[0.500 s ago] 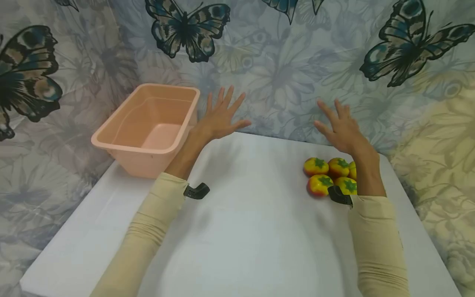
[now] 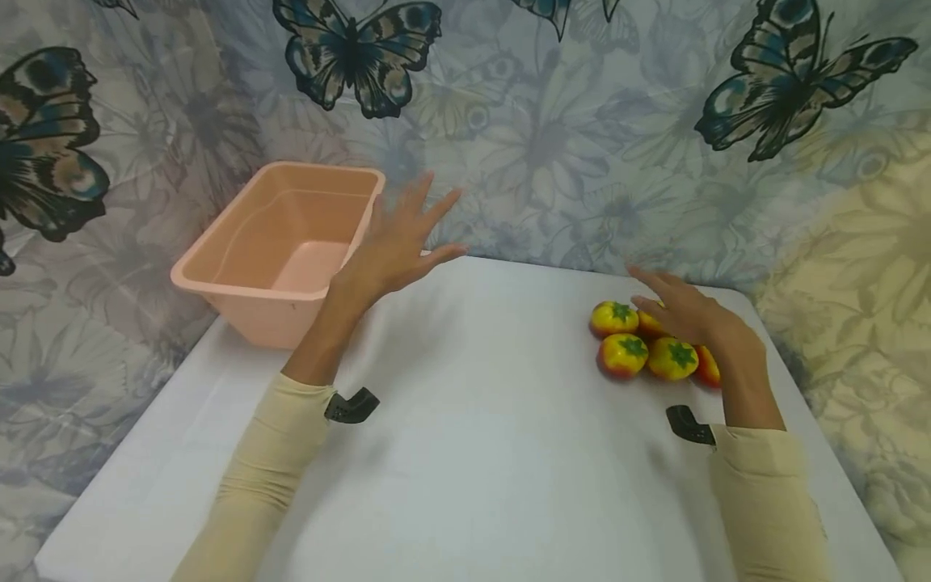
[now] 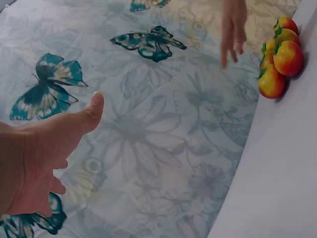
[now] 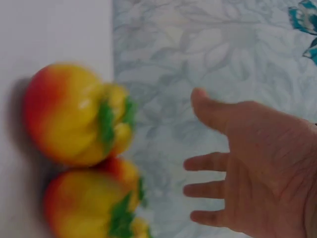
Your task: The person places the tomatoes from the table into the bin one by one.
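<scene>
Several red-and-yellow persimmons (image 2: 622, 356) with green leafy tops are grouped on the right side of the white table (image 2: 494, 453). Over their far right part hovers my right hand (image 2: 684, 307), fingers extended and holding nothing; it hides some of the fruit. In the right wrist view, a gap shows between that hand (image 4: 262, 173) and the persimmons (image 4: 69, 114). My left hand (image 2: 389, 246) is raised beside the peach-coloured plastic basin (image 2: 240, 289), fingers spread and nothing held. The basin's visible inside holds nothing. In the left wrist view, the left thumb (image 3: 89, 114) points outward.
A wall covering (image 2: 538, 145) with flowers and butterflies rises behind the table and along both sides. The basin stands at the table's back left. Black wrist cameras (image 2: 352, 406) are fixed at both beige sleeves (image 2: 764, 493).
My right hand has come down toward the persimmons, its fingers tipping forward. My left hand has shifted left and slightly nearer to me. The view has turned a little.
</scene>
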Motion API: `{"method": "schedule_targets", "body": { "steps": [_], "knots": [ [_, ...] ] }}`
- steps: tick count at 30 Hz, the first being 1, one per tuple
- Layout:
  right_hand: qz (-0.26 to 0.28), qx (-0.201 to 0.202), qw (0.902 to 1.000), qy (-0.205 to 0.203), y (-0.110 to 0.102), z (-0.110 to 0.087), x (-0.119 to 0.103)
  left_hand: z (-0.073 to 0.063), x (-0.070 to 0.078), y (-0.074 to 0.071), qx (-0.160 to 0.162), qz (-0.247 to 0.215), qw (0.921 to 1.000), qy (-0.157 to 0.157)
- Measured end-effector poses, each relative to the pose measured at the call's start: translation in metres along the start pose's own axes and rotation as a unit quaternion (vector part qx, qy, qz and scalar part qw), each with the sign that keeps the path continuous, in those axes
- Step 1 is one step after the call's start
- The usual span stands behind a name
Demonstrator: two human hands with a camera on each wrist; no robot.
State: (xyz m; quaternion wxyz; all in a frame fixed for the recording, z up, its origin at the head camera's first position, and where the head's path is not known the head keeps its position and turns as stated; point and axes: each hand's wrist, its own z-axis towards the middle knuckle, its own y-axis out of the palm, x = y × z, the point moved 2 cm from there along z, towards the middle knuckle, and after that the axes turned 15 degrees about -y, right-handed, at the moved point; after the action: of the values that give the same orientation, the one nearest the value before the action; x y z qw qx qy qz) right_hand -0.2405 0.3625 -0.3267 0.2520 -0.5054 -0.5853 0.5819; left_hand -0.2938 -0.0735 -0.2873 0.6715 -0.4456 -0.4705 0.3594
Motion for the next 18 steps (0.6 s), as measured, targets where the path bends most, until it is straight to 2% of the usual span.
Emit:
{"method": "schedule_targets", "body": {
  "steps": [2, 5, 11, 13, 18],
  "knots": [
    [-0.020, -0.012, 0.9996, 0.018, 0.011, -0.004, 0.010, -0.012, -0.003, -0.008, 0.008, -0.012, 0.9999, -0.002],
    [-0.054, -0.009, 0.9977, 0.041, 0.028, -0.008, 0.023, -0.028, -0.007, -0.020, 0.015, -0.027, 0.9995, -0.007],
    [-0.074, 0.053, 0.9948, 0.045, 0.057, -0.008, 0.043, -0.053, -0.019, -0.038, 0.036, -0.007, 0.9993, -0.003],
    [-0.071, 0.072, 0.9940, 0.041, 0.064, -0.007, 0.047, -0.062, -0.025, -0.042, 0.034, -0.008, 0.9993, -0.009],
    [-0.067, 0.079, 0.9935, 0.048, 0.079, -0.006, 0.057, -0.087, -0.042, -0.049, 0.034, -0.027, 0.9988, -0.021]
  ]
}}
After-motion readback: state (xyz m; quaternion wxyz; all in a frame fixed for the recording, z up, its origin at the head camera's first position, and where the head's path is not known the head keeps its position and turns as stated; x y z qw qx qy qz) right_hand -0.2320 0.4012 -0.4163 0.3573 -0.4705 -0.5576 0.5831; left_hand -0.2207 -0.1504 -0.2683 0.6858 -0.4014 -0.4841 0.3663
